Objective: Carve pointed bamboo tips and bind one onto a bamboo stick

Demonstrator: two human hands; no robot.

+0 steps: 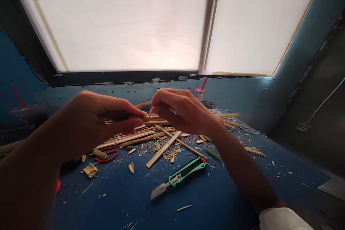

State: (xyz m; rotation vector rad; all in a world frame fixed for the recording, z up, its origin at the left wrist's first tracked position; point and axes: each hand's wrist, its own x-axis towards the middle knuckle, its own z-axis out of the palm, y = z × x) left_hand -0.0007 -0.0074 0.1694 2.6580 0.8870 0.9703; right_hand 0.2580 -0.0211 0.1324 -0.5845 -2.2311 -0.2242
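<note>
My left hand (102, 118) and my right hand (180, 109) are raised above a blue table (215, 194), fingertips meeting. Both pinch a small thin bamboo piece (147, 116) held between them. My left thumb and fingers are pressed together on its left end. My right hand's fingers curl over its right end. Below the hands lies a pile of bamboo strips (140, 136) and shavings (168, 152). A green and black utility knife (180, 176), blade extended, lies on the table in front of the hands, untouched.
Red-handled scissors (107, 155) lie left of the strips, with small bamboo offcuts (91, 170) near them. A cup with a red straw (199, 93) stands at the back by the wall. A bright window fills the upper view. A white sleeve (283, 219) shows at lower right.
</note>
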